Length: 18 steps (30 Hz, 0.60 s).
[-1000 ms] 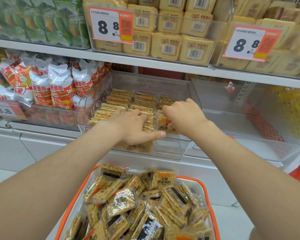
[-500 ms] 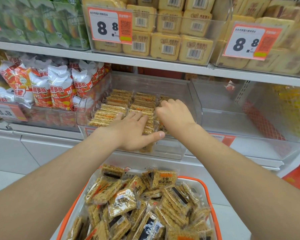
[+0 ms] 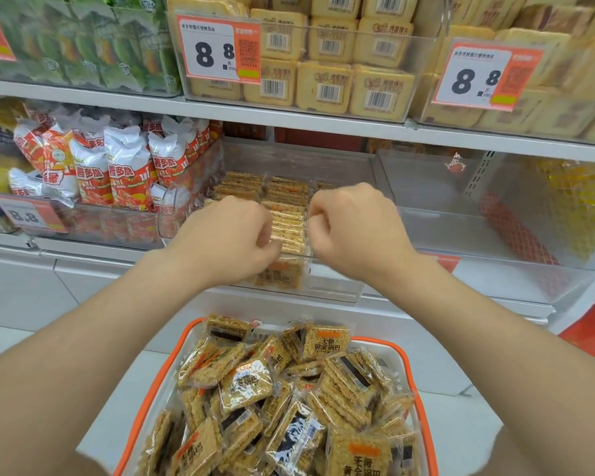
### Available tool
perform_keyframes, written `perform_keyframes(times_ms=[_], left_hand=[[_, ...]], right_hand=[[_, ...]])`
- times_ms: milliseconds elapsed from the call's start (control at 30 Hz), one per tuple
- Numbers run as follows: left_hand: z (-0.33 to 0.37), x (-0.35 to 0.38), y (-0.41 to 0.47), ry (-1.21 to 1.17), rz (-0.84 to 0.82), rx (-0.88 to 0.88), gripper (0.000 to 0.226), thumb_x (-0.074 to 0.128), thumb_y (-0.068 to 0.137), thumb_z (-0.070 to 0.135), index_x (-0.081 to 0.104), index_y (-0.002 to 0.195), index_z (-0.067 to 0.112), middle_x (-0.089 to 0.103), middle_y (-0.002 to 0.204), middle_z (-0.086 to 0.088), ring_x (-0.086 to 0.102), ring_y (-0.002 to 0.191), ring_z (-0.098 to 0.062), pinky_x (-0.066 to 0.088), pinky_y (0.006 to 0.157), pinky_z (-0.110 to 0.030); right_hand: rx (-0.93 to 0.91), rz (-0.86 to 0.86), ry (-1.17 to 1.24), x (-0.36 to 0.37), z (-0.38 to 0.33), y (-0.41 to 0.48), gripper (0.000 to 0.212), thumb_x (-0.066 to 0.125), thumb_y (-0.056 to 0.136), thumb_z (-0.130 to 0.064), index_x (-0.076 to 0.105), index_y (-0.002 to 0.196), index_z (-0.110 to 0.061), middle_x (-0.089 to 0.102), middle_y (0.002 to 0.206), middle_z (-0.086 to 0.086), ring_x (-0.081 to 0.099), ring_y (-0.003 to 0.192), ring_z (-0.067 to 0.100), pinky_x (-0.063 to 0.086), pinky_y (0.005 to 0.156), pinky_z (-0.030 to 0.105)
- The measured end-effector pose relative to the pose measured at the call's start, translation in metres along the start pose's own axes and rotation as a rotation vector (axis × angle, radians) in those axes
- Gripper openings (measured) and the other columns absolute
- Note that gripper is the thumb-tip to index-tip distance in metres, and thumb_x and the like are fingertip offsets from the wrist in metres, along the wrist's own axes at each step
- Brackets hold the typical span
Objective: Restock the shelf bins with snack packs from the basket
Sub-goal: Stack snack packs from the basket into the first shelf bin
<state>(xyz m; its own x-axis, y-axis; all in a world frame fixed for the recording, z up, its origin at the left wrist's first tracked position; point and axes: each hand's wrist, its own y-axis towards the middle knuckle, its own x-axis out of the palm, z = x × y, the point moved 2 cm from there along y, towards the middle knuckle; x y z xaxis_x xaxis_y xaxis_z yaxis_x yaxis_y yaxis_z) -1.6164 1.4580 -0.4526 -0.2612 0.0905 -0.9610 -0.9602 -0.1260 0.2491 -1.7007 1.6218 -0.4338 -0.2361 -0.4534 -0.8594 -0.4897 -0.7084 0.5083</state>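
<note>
Both hands reach over the front wall of a clear shelf bin (image 3: 337,286) on the middle shelf. The left hand (image 3: 227,242) has its fingers curled down, with the thumb against the middle row of rice-cracker snack packs (image 3: 285,214). The right hand (image 3: 354,228) is bunched knuckles-up over the right-hand row. The fingertips of both hands are hidden, so I cannot tell whether either one grasps a pack. The packs stand on edge in rows inside the bin. Below the arms, an orange-rimmed basket (image 3: 158,389) holds a loose heap of the same packs (image 3: 248,383). Red-and-white snack bags (image 3: 124,166) fill the bin to the left. A price tag (image 3: 217,49) hangs on the shelf above.
</note>
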Motion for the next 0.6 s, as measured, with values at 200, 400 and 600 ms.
perform_keyframes(times_ms=[200, 400, 600], left_hand=[[-0.005, 0.044, -0.029, 0.148, -0.5, 0.052, 0.017, 0.063, 0.091, 0.044, 0.065, 0.084, 0.028, 0.067, 0.086, 0.005, 0.068, 0.083, -0.023, 0.057, 0.066, -0.037], [-0.016, 0.118, -0.049, 0.259, -0.868, -0.145, 0.027, 0.065, 0.095, 0.039, 0.063, 0.08, 0.017, 0.061, 0.079, 0.002, 0.059, 0.072, -0.021, 0.054, 0.071, -0.037], [-0.028, 0.166, -0.076, 0.307, -0.906, -0.178, 0.046, 0.048, 0.105, 0.056, 0.066, 0.111, 0.015, 0.064, 0.107, -0.002, 0.061, 0.1, -0.024, 0.05, 0.086, -0.036]], right_hand=[[-0.224, -0.732, -0.046, 0.038, -0.037, -0.037, 0.021, 0.048, 0.093, -0.019, 0.07, 0.091, -0.018, 0.056, 0.074, 0.001, 0.058, 0.068, 0.025, 0.039, 0.052, 0.028], [-0.237, -1.051, -0.123, 0.073, -0.051, -0.062, 0.015, 0.051, 0.098, -0.015, 0.065, 0.093, -0.01, 0.062, 0.084, 0.006, 0.061, 0.07, 0.024, 0.046, 0.055, 0.031], [-0.265, -1.109, -0.127, 0.089, -0.058, -0.068, 0.027, 0.049, 0.098, -0.016, 0.067, 0.118, -0.013, 0.065, 0.106, 0.009, 0.066, 0.087, 0.028, 0.049, 0.059, 0.034]])
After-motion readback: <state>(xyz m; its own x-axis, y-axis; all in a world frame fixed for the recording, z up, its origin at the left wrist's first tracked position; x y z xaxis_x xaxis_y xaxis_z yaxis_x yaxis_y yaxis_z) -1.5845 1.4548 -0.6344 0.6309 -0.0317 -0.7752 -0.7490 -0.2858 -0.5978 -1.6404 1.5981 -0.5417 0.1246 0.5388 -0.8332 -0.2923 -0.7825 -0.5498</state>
